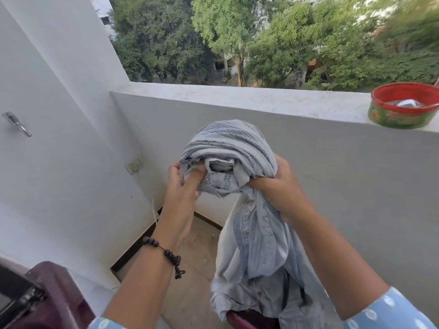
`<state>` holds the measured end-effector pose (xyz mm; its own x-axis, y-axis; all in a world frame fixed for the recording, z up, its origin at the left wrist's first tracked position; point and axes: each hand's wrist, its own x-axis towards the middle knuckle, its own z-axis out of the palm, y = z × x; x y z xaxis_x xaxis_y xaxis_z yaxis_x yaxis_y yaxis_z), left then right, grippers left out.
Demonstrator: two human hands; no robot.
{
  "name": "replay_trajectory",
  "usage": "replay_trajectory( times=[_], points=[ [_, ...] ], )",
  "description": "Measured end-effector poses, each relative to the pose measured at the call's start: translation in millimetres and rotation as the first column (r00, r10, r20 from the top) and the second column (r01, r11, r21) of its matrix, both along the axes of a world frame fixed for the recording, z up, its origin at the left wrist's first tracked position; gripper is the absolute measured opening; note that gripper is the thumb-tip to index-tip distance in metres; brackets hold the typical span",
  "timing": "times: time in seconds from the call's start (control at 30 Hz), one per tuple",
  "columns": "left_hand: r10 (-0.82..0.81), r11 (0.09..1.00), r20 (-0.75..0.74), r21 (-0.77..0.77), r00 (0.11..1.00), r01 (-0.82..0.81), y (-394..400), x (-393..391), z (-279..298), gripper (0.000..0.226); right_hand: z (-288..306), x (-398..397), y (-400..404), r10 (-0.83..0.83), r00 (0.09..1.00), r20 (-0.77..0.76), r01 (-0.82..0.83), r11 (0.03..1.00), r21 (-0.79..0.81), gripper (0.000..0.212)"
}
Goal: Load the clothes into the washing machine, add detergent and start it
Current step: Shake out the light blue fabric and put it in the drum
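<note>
Balcony corner, head view, looking down and out over a parapet wall.

Centre of frame: a pale blue-grey garment with a woven dotted pattern, bunched into a roll at the top and trailing down toward lower centre. Both hands are on it.

Left hand, centre-left: fingers curled, thumb and fingertips pinching the left end of the bunched roll. A dark beaded bracelet sits on that wrist.

Right hand, centre-right: closed into a fist around the right side of the roll, cloth gathered inside the grip and hanging below it. Light blue patterned sleeve at lower right.

The hanging tail of the garment reaches a dark red rim at the bottom edge; what that rim belongs to cannot be told.

Lower left corner: maroon body of the washing machine, partly cut off, well apart from the garment.

Upper right: a red and green round tub rests on top of the parapet, something metallic inside it. Trees fill the top of the frame beyond.
</note>
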<state>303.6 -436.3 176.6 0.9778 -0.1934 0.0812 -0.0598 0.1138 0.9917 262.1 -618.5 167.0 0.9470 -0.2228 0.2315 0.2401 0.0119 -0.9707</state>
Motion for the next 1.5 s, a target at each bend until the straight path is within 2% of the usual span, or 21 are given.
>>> replay_trajectory(
  times=[0.1,0.17,0.2,0.27,0.33,0.37,0.4,0.47,0.53,0.6,0.73,0.8,0.9,1.0,1.03,1.13,1.2,1.27,1.37,1.43,1.5],
  points=[
    [-0.089,0.957,0.062,0.282,0.994,0.069,21.7,-1.1,6.8,0.097,6.9,2.9,-20.0,-0.099,0.995,-0.015,0.09,0.95,-0.298,0.038],
    [-0.176,0.847,0.177,0.528,0.968,0.058,27.2,-3.1,21.3,0.118,11.8,3.0,-28.7,-0.12,0.992,-0.024,0.084,0.813,-0.576,0.042],
    [-0.238,0.76,0.241,0.649,0.941,0.027,25.3,-5.0,30.3,0.126,15.1,2.5,-29.2,-0.109,0.994,-0.033,0.055,0.715,-0.697,0.041],
    [-0.395,0.511,0.301,0.857,0.868,-0.066,11.7,-9.7,42.9,0.14,22.5,1.8,-23.8,-0.047,0.998,-0.045,-0.013,0.53,-0.848,0.036],
    [-0.513,0.284,0.291,0.945,0.808,-0.16,-6.5,-12.4,45.6,0.148,30.9,0.6,-14.0,0.043,0.997,-0.062,-0.074,0.406,-0.911,0.04],
    [-0.545,0.229,0.279,0.957,0.79,-0.18,-14.8,-12.9,44.1,0.148,35.2,-1.0,-10.5,0.075,0.994,-0.082,-0.104,0.382,-0.918,0.046],
    [-0.557,0.217,0.277,0.959,0.783,-0.185,-21.3,-13.3,41.7,0.145,39.3,-3.1,-8.9,0.093,0.99,-0.104,-0.133,0.394,-0.909,0.053],
    [-0.525,0.32,0.313,0.934,0.792,-0.158,-25.4,-10.9,34.0,0.133,44.7,-8.7,-11.3,0.102,0.987,-0.126,-0.16,0.48,-0.863,0.063],
    [-0.438,0.52,0.365,0.848,0.821,-0.1,-24.1,-7.7,27.9,0.119,43.9,-13.0,-16.8,0.13,0.983,-0.133,-0.184,0.559,-0.809,0.073],
    [-0.339,0.735,0.366,0.678,0.867,0.001,-19.0,-1.9,24.7,0.106,39.7,-14.8,-21.7,0.222,0.963,-0.15,-0.262,0.669,-0.696,0.087],
    [-0.161,0.958,0.309,0.278,0.937,0.073,-11.2,9.0,22.2,0.078,21.5,-12.2,-32.8,0.324,0.936,-0.137,-0.351,0.825,-0.443,0.122],
    [-0.051,0.999,0.221,0.029,0.974,0.046,-10.1,11.8,24.7,0.064,9.4,-9.3,-35.3,0.317,0.933,-0.171,-0.359,0.863,-0.355,0.13],
    [0.052,0.965,0.058,-0.26,0.997,-0.035,-8.7,18.1,23.1,0.047,-10.0,-5.9,-34.8,0.348,0.918,-0.189,-0.381,0.906,-0.185,0.14],
    [-0.04,0.885,-0.082,-0.465,0.996,-0.002,-11.8,19.3,20.1,0.077,-16.3,-2.4,-22.7,0.375,0.912,-0.165,-0.389,0.919,-0.066,0.142],
    [-0.066,0.87,-0.11,-0.494,0.992,0.003,-14.0,16.9,18.9,0.073,-18.0,-0.8,-17.0,0.361,0.922,-0.142,-0.37,0.928,-0.043,0.136],
    [-0.124,0.865,-0.154,-0.501,0.98,0.03,-16.6,12.7,11.7,0.036,-24.3,2.7,-1.8,0.27,0.96,-0.074,-0.267,0.963,0.045,0.101],
    [-0.101,0.905,-0.142,-0.424,0.985,0.032,-13.6,11.4,5.7,0.033,-26.6,2.0,2.9,0.223,0.973,-0.062,-0.217,0.971,0.098,0.086],
    [-0.079,0.955,-0.119,-0.294,0.99,0.041,-6.4,8.6,2.6,0.053,-26.8,1.9,1.2,0.159,0.986,-0.045,-0.154,0.983,0.097,0.071],
    [-0.172,0.984,-0.068,-0.058,0.983,0.169,14.1,4.0,-2.7,0.084,-19.8,1.7,-10.8,0.039,0.999,-0.036,-0.038,0.999,0.013,0.059],
    [-0.229,0.964,-0.041,0.128,0.973,0.232,28.5,0.5,2.4,0.105,-12.9,1.3,-19.2,0.009,1.0,-0.02,-0.011,0.99,-0.14,0.056],
    [-0.26,0.884,0.024,0.408,0.965,0.229,34.3,-2.7,17.3,0.124,-7.9,2.1,-24.6,0.01,1.0,-0.001,-0.01,0.947,-0.32,0.054]
  ],
)
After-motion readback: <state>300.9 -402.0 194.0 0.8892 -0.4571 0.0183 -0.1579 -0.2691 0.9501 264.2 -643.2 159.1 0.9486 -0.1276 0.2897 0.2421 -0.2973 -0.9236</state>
